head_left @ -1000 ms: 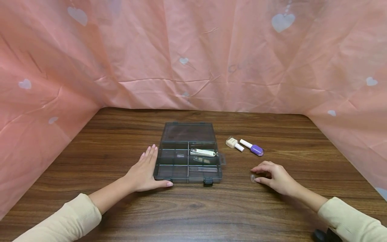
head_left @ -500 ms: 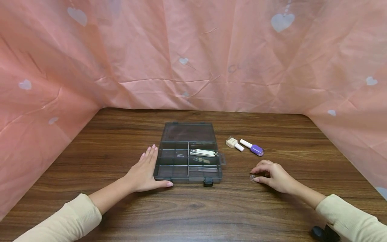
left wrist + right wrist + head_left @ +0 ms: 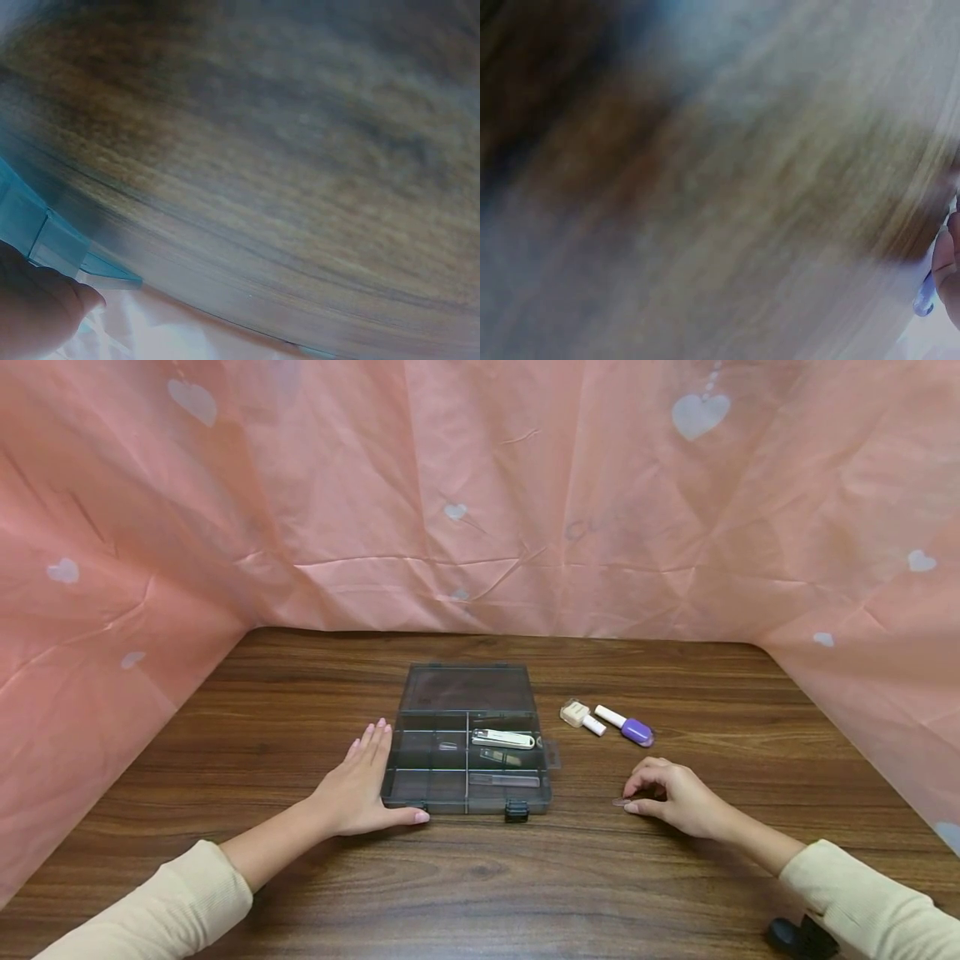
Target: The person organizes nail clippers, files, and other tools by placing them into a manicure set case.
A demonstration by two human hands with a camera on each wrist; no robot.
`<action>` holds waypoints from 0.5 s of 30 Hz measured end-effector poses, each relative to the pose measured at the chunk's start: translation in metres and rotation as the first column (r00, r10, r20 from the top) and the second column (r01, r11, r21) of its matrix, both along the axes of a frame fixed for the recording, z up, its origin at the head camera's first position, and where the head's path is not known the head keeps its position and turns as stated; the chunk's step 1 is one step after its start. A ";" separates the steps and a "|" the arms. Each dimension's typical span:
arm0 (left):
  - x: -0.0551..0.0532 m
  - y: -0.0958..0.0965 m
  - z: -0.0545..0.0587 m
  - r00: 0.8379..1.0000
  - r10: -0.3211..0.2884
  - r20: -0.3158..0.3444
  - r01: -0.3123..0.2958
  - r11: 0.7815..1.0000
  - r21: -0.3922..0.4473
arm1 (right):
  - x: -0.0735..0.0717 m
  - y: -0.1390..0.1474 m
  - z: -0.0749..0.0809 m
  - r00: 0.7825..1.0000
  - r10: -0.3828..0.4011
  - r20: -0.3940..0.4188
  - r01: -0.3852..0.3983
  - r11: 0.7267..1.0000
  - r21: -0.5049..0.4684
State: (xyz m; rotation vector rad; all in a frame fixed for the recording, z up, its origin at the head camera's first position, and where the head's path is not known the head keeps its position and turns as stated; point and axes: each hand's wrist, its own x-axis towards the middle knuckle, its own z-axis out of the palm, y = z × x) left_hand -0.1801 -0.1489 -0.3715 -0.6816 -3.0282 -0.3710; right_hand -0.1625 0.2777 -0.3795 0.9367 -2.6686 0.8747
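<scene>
A dark, see-through compartment box lies with its lid thrown back. My left hand rests against its left side, fingers straight, thumb along the front edge. In the left wrist view, the thumb shows beside the box's corner. To the right of the box, my right hand pinches a small clear false nail between thumb and fingers, low over the table. Inside the box lie a white nail clipper, a similar clear piece and a flat clear strip.
Beyond my right hand lie a cream nail polish bottle and a purple nail polish bottle, both on their sides. A black object sits by the right sleeve. A pink curtain borders the wooden table.
The clear false nail has turned from standing upright to lying nearly flat in my right fingers, which have drawn closer together. My left hand and the box have stayed put.
</scene>
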 end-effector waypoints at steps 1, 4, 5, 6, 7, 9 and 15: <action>0.000 0.000 0.000 1.000 0.001 0.000 -0.001 1.000 0.000 | 0.000 0.000 0.000 1.000 -0.002 0.002 0.002 1.000 -0.001; 0.000 0.000 0.000 1.000 0.002 0.002 -0.002 1.000 0.003 | 0.000 0.000 0.000 1.000 -0.002 0.008 0.002 1.000 -0.004; 0.000 0.000 0.000 1.000 0.002 0.003 -0.002 1.000 0.004 | 0.000 0.000 0.000 1.000 -0.001 0.005 0.001 1.000 -0.002; 0.000 0.000 0.000 1.000 0.003 0.004 -0.003 1.000 0.003 | 0.000 0.000 0.000 1.000 0.000 0.001 0.000 1.000 0.000; 0.000 0.000 -0.001 1.000 0.003 0.004 -0.003 1.000 0.002 | 0.000 0.000 0.000 1.000 0.002 -0.005 -0.002 1.000 0.003; 0.000 0.000 -0.001 1.000 0.002 0.005 -0.002 1.000 0.001 | 0.000 0.000 0.000 1.000 0.005 -0.022 -0.005 1.000 0.011; 0.000 0.000 -0.001 1.000 0.001 0.006 -0.001 1.000 -0.002 | 0.002 -0.002 -0.001 0.999 -0.008 -0.053 0.010 0.999 0.033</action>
